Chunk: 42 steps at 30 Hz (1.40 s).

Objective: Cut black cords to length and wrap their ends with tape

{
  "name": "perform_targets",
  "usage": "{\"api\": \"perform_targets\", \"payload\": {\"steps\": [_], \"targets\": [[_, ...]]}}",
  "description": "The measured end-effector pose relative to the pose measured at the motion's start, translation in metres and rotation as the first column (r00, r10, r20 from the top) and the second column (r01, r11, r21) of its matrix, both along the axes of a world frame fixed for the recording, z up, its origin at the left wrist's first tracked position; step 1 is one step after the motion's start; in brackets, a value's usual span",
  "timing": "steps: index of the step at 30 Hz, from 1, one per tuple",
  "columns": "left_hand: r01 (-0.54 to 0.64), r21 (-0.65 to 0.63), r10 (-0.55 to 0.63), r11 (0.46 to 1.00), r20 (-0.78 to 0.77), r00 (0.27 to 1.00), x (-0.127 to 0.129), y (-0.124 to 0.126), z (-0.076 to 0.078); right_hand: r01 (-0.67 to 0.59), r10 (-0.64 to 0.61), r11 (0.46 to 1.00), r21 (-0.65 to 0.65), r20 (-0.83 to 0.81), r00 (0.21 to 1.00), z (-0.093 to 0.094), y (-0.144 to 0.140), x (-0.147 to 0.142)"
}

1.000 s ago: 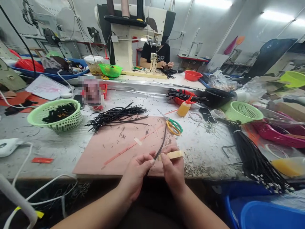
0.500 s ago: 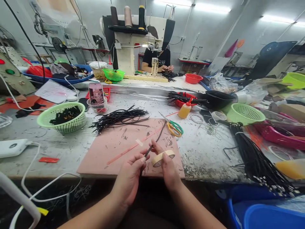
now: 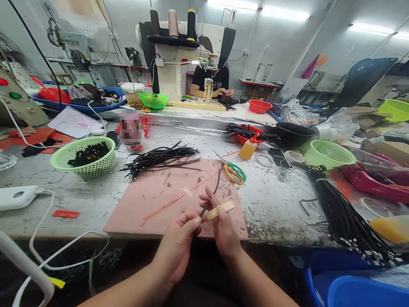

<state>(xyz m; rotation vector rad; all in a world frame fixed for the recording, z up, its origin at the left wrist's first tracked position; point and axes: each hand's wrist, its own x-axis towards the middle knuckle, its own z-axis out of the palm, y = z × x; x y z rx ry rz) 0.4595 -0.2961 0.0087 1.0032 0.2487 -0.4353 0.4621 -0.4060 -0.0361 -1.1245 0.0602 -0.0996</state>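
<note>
while both hands (image 3: pixel 204 230) meet, fingertips pinch black cord (image 3: pixel 213 192) and tape (image 3: pixel 220 209).

A thin black cord (image 3: pixel 213 194) rises over the pink mat (image 3: pixel 153 200), its lower end pinched beside a beige tape roll (image 3: pixel 220 209), seen nearly edge-on; tape seems to touch the cord.

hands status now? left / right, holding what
Left hand: closed, pinching the black cord at its lower end.
Right hand: closed on the tape roll, fingers also on the cord.
</note>
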Motion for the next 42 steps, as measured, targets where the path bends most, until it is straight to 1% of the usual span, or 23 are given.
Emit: {"api": "perform_targets", "payload": {"steps": [3, 7, 9, 11, 13, 14, 16, 18, 20, 22, 25, 28, 30, 32, 37, 39, 42], "targets": [[-0.004, -0.018, 0.003, 1.0, -0.036, 0.999, -0.001, 0.001, -0.001, 0.0, 0.0, 1.0, -0.007, 0.032, 0.999, -0.002, 0.001, -0.002], [-0.003, -0.032, 0.003, 0.999, -0.019, 1.0, -0.003, 0.001, -0.003, -0.068, 0.068, 0.997, 0.026, -0.002, 0.998, 0.001, 0.001, -0.006], [0.016, -0.007, -0.016, 1.0, 0.004, 1.0, -0.004, 0.002, -0.005, -0.064, 0.063, 0.998, -0.006, -0.058, 0.996, 0.001, 0.0, -0.006], [0.062, 0.019, -0.062, 0.998, 0.024, 0.998, -0.006, 0.002, -0.007, -0.039, 0.031, 0.997, -0.065, -0.113, 0.993, 0.0, -0.002, -0.006], [0.095, 0.031, -0.096, 0.995, 0.05, 0.994, -0.007, 0.001, -0.008, -0.019, 0.004, 0.994, -0.107, -0.136, 0.991, -0.002, -0.003, -0.005], [0.09, 0.029, -0.091, 0.996, 0.064, 0.994, -0.007, 0.001, -0.008, -0.02, 0.006, 0.994, -0.106, -0.136, 0.991, -0.002, -0.004, -0.005], [0.027, 0.018, -0.028, 0.999, 0.052, 0.998, -0.006, 0.001, -0.007, -0.041, 0.034, 0.997, -0.058, -0.124, 0.992, -0.001, -0.003, -0.005], [-0.065, 0.006, 0.065, 0.998, -0.003, 0.998, -0.004, 0.002, -0.006, -0.064, 0.069, 0.997, 0.042, -0.115, 0.991, -0.001, -0.001, -0.007], [-0.128, 0.011, 0.129, 0.992, -0.037, 0.991, 0.0, 0.003, -0.005, -0.054, 0.071, 0.986, 0.157, -0.101, 0.992, 0.0, 0.002, -0.009], [-0.147, 0.031, 0.147, 0.989, -0.02, 0.989, 0.002, 0.005, -0.005, -0.029, 0.05, 0.969, 0.247, -0.08, 0.996, 0.001, 0.005, -0.011], [-0.146, 0.077, 0.145, 0.986, 0.013, 0.989, 0.004, 0.007, -0.006, -0.008, 0.027, 0.936, 0.353, -0.047, 0.999, 0.006, 0.007, -0.012], [-0.149, 0.145, 0.14, 0.978, 0.068, 0.988, 0.004, 0.009, -0.008, 0.003, 0.016, 0.907, 0.422, -0.042, 0.999, 0.015, 0.007, -0.009], [-0.133, 0.183, 0.113, 0.974, 0.113, 0.987, 0.005, 0.01, -0.009, 0.018, -0.004, 0.911, 0.411, -0.035, 0.999, 0.019, 0.006, -0.007], [-0.099, 0.205, 0.068, 0.974, 0.152, 0.986, 0.005, 0.01, -0.009, 0.039, -0.033, 0.929, 0.369, -0.023, 0.999, 0.02, 0.007, -0.006], [-0.068, 0.23, 0.012, 0.971, 0.237, 0.971, 0.004, 0.012, -0.011, 0.11, -0.113, 0.972, 0.21, 0.004, 0.994, 0.013, 0.012, -0.011], [-0.069, 0.243, 0.003, 0.967, 0.264, 0.964, 0.003, 0.012, -0.011, 0.101, -0.109, 0.978, 0.182, 0.034, 0.994, 0.012, 0.013, -0.012], [-0.08, 0.263, -0.001, 0.962, 0.297, 0.955, 0.001, 0.012, -0.007, 0.045, -0.067, 0.977, 0.209, 0.1, 0.993, 0.013, 0.014, -0.013]]}}
